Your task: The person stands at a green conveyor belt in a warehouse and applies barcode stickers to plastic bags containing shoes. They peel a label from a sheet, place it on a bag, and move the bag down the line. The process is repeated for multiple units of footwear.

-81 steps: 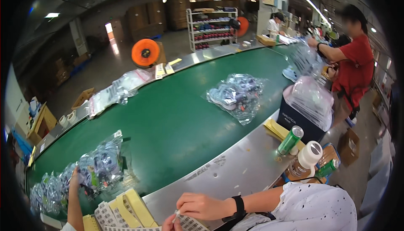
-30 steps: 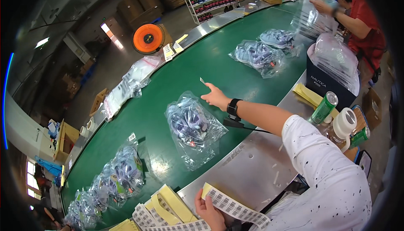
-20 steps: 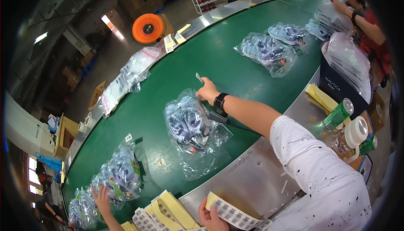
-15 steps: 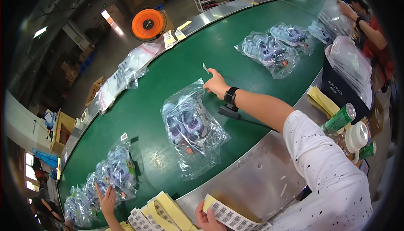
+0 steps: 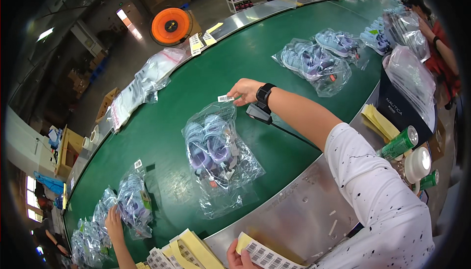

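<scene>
My right hand point(image 5: 245, 91), with a black watch point(image 5: 264, 93) on the wrist, reaches out over the green belt point(image 5: 162, 122) and pinches a small white barcode sticker point(image 5: 225, 98). The sticker hovers at the top edge of a clear plastic bag of lilac shoes point(image 5: 216, 151). A small dark scanner point(image 5: 258, 113) with a cable lies just under my wrist. At the bottom edge my left hand point(image 5: 238, 258) holds a sheet of barcode labels point(image 5: 265, 255) with a yellow backing.
More bagged shoes point(image 5: 314, 63) lie further along the belt. A co-worker's hand point(image 5: 114, 217) touches a bag point(image 5: 132, 203) at lower left. Right of the steel table point(image 5: 294, 210) are a dark box point(image 5: 402, 107), yellow sheets point(image 5: 380, 122) and green cans point(image 5: 400, 144). Another person in red point(image 5: 441, 48) works at far right.
My right hand left the label sheet near my body and stretched out over the belt with one sticker. In the last half second the sticker came down to the bag's top edge.
</scene>
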Action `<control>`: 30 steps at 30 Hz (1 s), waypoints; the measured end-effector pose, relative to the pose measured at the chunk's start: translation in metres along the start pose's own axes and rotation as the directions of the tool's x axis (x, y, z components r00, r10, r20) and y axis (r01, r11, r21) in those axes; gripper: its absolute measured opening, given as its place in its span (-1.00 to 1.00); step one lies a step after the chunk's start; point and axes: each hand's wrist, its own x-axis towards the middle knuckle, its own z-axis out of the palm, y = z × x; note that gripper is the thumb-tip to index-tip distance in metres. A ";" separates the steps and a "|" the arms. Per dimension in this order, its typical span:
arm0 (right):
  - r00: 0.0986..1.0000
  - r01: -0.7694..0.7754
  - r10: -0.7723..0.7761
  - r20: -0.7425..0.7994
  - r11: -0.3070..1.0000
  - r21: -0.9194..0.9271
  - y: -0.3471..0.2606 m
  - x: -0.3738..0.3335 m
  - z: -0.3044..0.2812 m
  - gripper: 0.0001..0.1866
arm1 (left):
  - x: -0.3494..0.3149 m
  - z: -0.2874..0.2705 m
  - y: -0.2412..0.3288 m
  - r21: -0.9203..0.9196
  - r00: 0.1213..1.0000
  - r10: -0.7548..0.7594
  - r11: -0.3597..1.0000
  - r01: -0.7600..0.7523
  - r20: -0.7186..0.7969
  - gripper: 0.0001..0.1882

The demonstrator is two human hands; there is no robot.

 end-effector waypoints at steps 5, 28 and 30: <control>0.998 0.006 -0.005 -0.063 1.000 0.009 0.011 0.012 0.002 -0.88 | -0.002 0.003 0.002 -0.020 1.000 0.000 1.000 0.000 0.029 -0.64; 0.849 0.504 -0.493 0.188 0.864 -0.009 0.071 -0.050 0.156 -0.61 | -0.003 0.015 0.014 0.069 0.998 0.068 0.995 -0.068 0.009 -0.66; 0.797 0.591 -0.603 0.036 0.767 -0.249 0.036 -0.037 0.102 -0.71 | -0.002 0.009 0.009 0.037 0.998 0.058 0.998 -0.058 0.001 -0.66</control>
